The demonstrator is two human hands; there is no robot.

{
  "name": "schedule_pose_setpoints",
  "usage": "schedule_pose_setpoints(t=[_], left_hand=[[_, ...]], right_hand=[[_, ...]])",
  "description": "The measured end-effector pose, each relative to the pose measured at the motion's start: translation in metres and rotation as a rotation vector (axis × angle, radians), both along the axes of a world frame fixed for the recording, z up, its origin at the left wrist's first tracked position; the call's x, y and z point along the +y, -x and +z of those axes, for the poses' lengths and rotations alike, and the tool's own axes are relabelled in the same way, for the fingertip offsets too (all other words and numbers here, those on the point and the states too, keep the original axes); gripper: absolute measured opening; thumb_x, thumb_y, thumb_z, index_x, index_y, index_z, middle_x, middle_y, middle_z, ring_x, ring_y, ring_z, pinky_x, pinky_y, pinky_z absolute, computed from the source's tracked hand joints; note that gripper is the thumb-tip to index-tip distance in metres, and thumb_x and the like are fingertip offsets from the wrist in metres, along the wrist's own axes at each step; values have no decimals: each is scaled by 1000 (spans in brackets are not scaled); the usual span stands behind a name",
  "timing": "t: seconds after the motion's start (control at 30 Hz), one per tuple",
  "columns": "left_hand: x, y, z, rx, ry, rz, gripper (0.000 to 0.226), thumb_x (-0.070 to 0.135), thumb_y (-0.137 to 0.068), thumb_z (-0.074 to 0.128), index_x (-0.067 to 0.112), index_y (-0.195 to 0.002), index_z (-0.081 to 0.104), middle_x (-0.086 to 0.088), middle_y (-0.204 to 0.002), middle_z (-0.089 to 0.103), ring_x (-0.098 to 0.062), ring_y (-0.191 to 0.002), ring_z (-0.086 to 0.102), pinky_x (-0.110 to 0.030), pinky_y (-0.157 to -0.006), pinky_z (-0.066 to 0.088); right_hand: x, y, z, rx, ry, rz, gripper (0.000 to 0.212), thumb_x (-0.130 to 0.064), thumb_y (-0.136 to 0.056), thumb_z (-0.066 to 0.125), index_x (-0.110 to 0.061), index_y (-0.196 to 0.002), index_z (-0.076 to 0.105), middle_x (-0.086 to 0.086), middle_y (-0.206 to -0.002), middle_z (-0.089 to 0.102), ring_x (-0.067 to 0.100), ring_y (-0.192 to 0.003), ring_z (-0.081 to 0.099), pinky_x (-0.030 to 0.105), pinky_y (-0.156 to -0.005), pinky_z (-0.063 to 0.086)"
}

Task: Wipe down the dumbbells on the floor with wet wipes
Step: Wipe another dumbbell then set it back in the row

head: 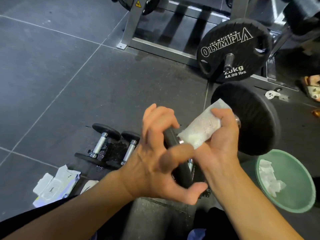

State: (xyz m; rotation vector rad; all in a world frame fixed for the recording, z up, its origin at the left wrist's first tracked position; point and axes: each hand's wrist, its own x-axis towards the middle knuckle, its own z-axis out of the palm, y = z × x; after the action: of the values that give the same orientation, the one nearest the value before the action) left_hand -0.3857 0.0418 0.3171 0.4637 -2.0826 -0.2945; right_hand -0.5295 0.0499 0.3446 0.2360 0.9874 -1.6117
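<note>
A black dumbbell (249, 116) is lifted off the floor in front of me. My left hand (155, 156) curls round its near black head. My right hand (220, 141) wraps a white wet wipe (199, 130) around the handle, which the wipe and fingers hide. Two smaller dumbbells lie on the floor to the left, one (100, 144) with a chrome handle and another (129, 151) beside it. An open pack of wet wipes (57, 184) lies at the lower left.
A green basin (294, 196) holding used wipes sits at the lower right. A 20 kg Olympia plate (232, 49) hangs on a bar behind the dumbbell. A grey steel rack frame (131, 26) stands at the back. Dark rubber floor tiles spread to the left.
</note>
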Motion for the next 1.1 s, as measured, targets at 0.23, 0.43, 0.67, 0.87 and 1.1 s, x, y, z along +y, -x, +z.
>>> schedule_pose_setpoints(t=[0.23,0.43,0.67,0.87,1.1], left_hand=[[-1,2,12,330,-666,11,35,36,-71,59,21,-99,44,-19,-103,42,-28,-95,45,-40,-86,41],[-16,-2,22,834,-2156,-118,38,52,-77,67,24,-68,43,2,-64,38,-17,-56,45,-28,-58,42],[-8,0,24,823,-1704,-89,26,49,-75,65,27,-73,50,-3,-75,39,-19,-74,44,-36,-74,43],[-10,-1,10,106,-255,6,55,41,-64,65,6,-100,44,-23,-108,36,-33,-112,41,-34,-95,42],[-15,0,25,575,-1212,-62,19,40,-78,56,25,-88,49,-11,-86,45,-28,-81,44,-35,-77,46]], right_hand=[[6,-6,9,2,164,98,16,-26,-77,51,-14,-66,47,4,-61,42,18,-52,43,28,-50,41],[7,-13,23,35,305,242,22,-26,-69,41,-23,-59,21,-4,-49,19,13,-50,16,19,-46,33],[4,-19,17,36,219,170,18,-28,-63,54,-18,-66,39,2,-62,34,16,-53,32,24,-49,41],[5,-24,-8,-153,98,268,45,-30,-68,65,-11,-104,47,7,-81,50,21,-71,55,34,-70,46],[5,-21,-2,-66,307,325,36,-23,-64,60,-12,-97,51,10,-81,57,25,-78,61,39,-82,48]])
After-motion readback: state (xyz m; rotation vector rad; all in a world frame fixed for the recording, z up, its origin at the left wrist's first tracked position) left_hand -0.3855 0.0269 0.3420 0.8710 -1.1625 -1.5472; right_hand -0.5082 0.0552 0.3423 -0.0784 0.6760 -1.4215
